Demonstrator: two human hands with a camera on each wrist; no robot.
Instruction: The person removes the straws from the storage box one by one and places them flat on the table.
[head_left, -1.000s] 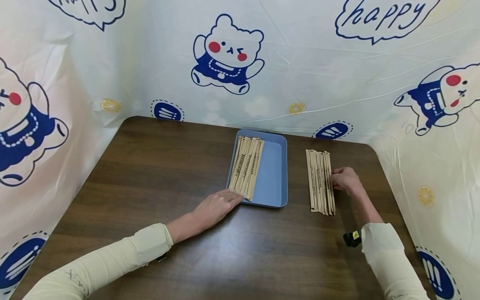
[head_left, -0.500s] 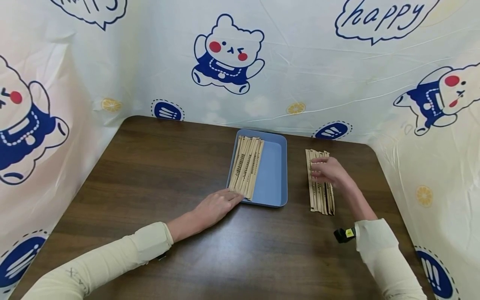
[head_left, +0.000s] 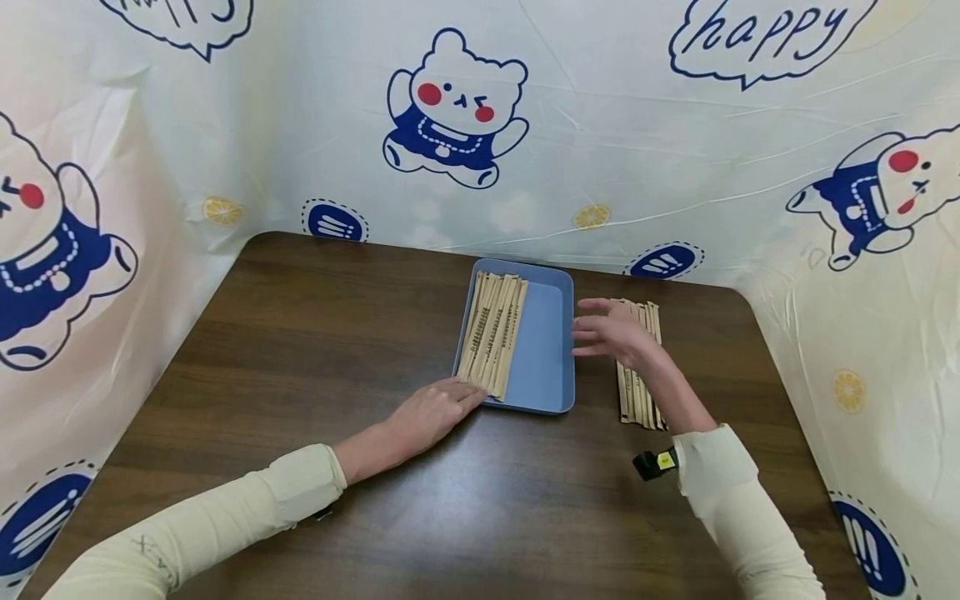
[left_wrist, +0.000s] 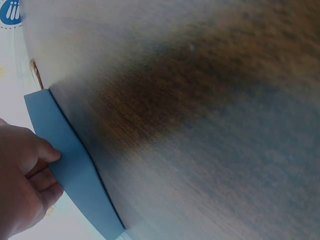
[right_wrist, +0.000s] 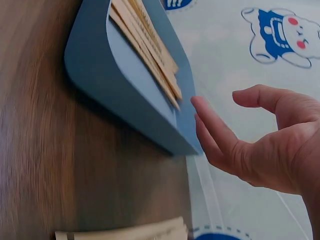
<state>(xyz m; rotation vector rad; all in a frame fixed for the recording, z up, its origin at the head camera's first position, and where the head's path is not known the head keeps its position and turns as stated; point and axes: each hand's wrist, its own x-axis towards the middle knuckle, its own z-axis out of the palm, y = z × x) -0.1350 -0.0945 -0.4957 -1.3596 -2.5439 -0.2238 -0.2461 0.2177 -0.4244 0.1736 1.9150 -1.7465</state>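
A shallow blue tray (head_left: 545,350) lies near the table's far edge, with a row of slim tan paper-wrapped sticks (head_left: 492,333) along its left side. My left hand (head_left: 427,419) grips the tray's near left corner; in the left wrist view its thumb (left_wrist: 47,151) lies against the blue wall. To the right of the tray, a second bundle of printed, paper-wrapped sticks (head_left: 639,379) lies on the table. My right hand (head_left: 617,333) is over this bundle, hiding part of it. Its fingers are spread towards the tray's right rim, and nothing is in them.
The dark wooden table (head_left: 315,333) is bounded by a printed white sheet (head_left: 592,142) behind and at both sides. A small black device (head_left: 654,463) with a yellow label is on my right wrist.
My right hand has moved left from the outer side of the right bundle, across it, to the tray's right rim, its fingers opening out. The left hand and tray have stayed put.
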